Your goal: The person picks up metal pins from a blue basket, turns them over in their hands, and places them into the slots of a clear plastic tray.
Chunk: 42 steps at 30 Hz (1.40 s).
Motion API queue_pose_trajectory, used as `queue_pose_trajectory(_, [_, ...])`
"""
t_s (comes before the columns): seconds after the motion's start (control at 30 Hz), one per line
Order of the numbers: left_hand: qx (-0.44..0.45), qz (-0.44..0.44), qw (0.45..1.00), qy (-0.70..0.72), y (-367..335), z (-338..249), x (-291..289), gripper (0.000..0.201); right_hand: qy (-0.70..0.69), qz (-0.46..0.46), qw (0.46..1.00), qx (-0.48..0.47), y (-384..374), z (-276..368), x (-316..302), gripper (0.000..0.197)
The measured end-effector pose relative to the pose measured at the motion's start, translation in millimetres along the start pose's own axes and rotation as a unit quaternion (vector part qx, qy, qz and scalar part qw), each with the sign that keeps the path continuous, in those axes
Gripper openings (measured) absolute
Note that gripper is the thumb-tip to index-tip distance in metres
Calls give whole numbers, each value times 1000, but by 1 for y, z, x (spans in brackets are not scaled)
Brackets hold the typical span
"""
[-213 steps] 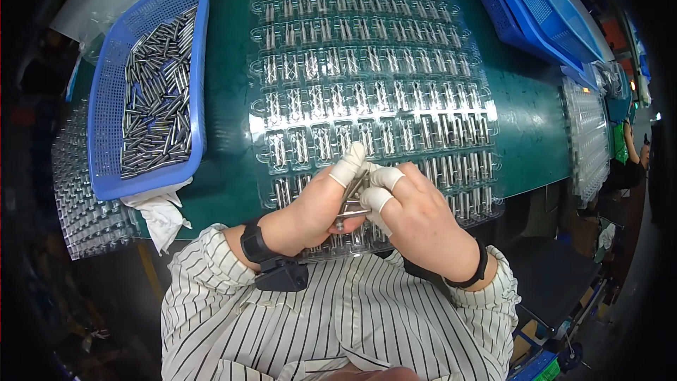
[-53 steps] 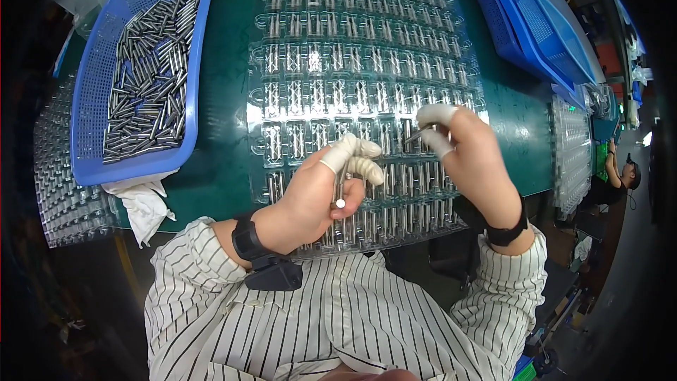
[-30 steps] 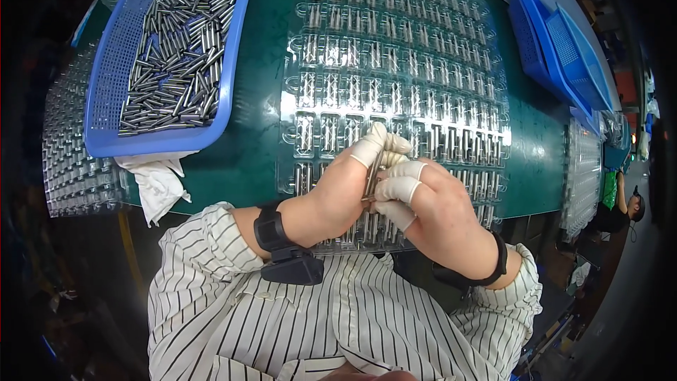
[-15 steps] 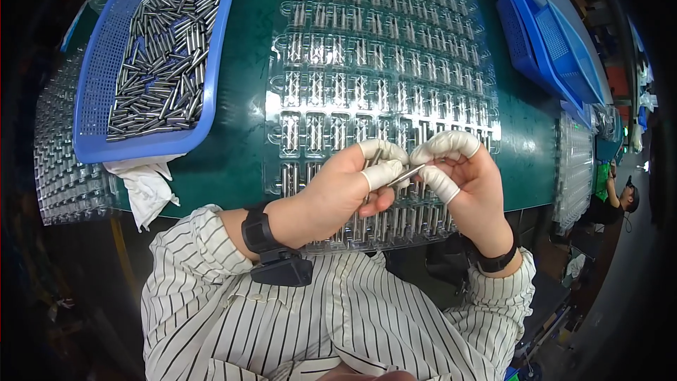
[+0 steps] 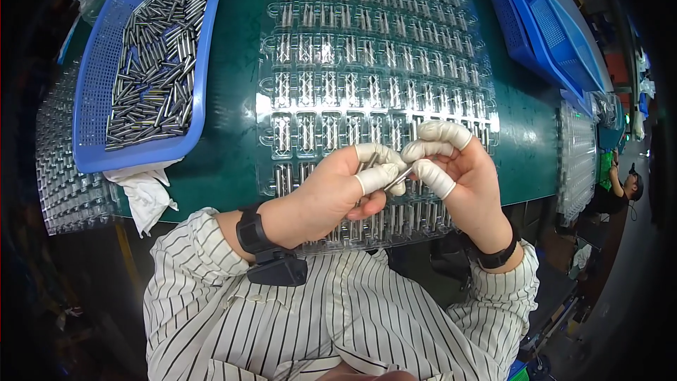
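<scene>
My left hand [image 5: 328, 187], with white cots on thumb and fingers, is closed around slim metal rods. One rod [image 5: 399, 179] slants out between its thumb and fingers toward my right hand. Opposite it, my right hand [image 5: 469, 173], also in white finger cots, pinches at that rod's upper end; the fingertips of both hands almost meet. Beneath them lies a clear plastic blister tray [image 5: 266, 169], its rows of slots holding many upright-looking metal rods. How many rods sit inside my left hand is hidden by its fingers.
A blue perforated basket [image 5: 202, 92] full of loose metal rods [image 5: 151, 63] stands at the left on a white cloth [image 5: 148, 197]. More clear trays [image 5: 63, 162] lie at the far left. Blue baskets [image 5: 546, 42] stand at the right, and another person [image 5: 624, 187] is beyond.
The whole view has shifted slightly. Both hands stay together over the tray, and the rod between them now slants a little more steeply. My right fingers have shifted slightly around it.
</scene>
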State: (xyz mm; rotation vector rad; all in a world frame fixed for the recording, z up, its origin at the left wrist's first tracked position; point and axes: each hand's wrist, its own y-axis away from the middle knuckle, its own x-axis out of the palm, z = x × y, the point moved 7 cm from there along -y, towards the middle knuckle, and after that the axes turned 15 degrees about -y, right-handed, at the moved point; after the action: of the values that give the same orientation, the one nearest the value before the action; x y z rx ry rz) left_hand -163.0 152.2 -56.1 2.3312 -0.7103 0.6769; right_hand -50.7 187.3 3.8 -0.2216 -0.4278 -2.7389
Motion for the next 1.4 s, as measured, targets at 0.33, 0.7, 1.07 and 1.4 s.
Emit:
queue_pose_trajectory(0.33, [90,-98,989,57,-2,-10,-12,27,165,-79,975,-124,-16,49,-30,35])
queue_pose_trajectory(0.7, [160,-35,973,160,-4,-25,-3,32,531,14,823,-202,-27,31,-3,33])
queue_pose_trajectory(1.07, [231,146,939,207,4,-31,17,33,97,110,982,115,0,-4,17,25])
queue_pose_trajectory(1.4, [198,92,962,162,5,-33,20,34,-42,27,996,68,8,1,-1,17])
